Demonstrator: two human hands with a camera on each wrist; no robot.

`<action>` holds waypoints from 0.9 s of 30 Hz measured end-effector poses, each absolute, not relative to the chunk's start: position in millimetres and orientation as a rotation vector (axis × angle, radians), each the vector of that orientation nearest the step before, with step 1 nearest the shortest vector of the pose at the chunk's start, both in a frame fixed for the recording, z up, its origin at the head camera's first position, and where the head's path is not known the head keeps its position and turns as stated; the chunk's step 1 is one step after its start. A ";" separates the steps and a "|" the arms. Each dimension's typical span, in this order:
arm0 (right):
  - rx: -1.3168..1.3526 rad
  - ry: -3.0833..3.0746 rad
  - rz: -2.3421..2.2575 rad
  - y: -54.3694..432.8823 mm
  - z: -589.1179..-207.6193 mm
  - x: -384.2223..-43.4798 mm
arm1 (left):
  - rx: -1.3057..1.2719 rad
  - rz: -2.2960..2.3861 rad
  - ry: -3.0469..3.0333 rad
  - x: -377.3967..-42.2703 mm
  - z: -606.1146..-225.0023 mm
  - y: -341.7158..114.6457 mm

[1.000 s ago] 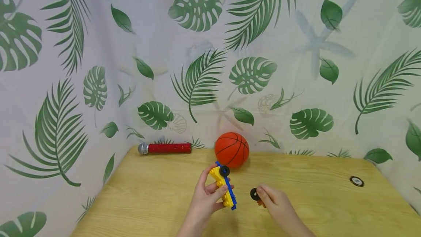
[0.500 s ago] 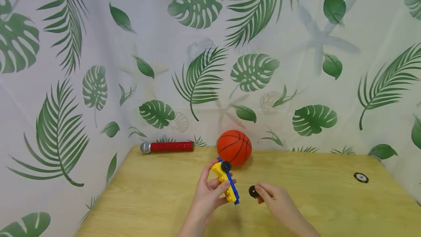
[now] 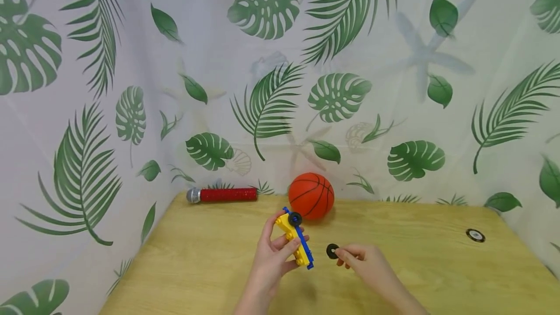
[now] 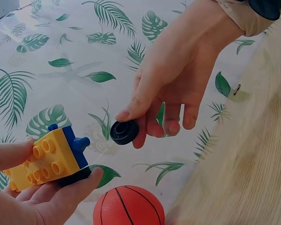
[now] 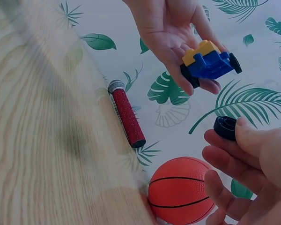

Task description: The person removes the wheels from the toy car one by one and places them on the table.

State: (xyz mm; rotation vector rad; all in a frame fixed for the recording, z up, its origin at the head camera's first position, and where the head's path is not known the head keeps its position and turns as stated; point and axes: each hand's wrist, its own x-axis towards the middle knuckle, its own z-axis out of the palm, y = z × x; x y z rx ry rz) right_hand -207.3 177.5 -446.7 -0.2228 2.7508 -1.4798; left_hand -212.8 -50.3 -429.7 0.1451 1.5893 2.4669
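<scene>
My left hand (image 3: 270,262) holds a yellow and blue toy car (image 3: 302,258), tilted above the table, thumb on one side and fingers on the other. A black wheel (image 3: 295,218) sits near its upper end. In the left wrist view, a bare blue axle stub (image 4: 82,142) juts from the car's blue base. The right wrist view shows black wheels on both sides at one end of the car (image 5: 210,64). Between thumb and index finger my right hand (image 3: 367,264) pinches a loose black wheel (image 3: 331,251), a short gap right of the car.
An orange basketball (image 3: 311,196) stands on the wooden table (image 3: 197,266), just behind the car. At the back left lies a red microphone (image 3: 227,195) with a silver head. A round black and white chip (image 3: 475,235) lies far right. Leaf-patterned cloth (image 3: 271,111) encloses the table.
My right hand has moved slightly left with the wheel, nearer to the car. The wheel now shows more of its face. The left hand still holds the car, almost unmoved.
</scene>
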 end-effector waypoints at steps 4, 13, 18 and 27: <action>-0.230 2.762 -1.481 181.9 -446.4 -209.2 | 0.155 2.469 1.593 -213.1 -428.2 -50.8; -0.025 2.660 -1.527 193.3 -458.7 -218.5 | 0.144 2.457 1.610 -214.1 -427.0 -51.0; 0.057 2.521 -1.624 201.3 -463.8 -227.3 | 0.159 2.462 1.612 -214.5 -425.6 -53.4; 0.052 2.404 -1.636 212.4 -473.6 -232.6 | 0.160 2.470 1.593 -211.1 -426.4 -54.6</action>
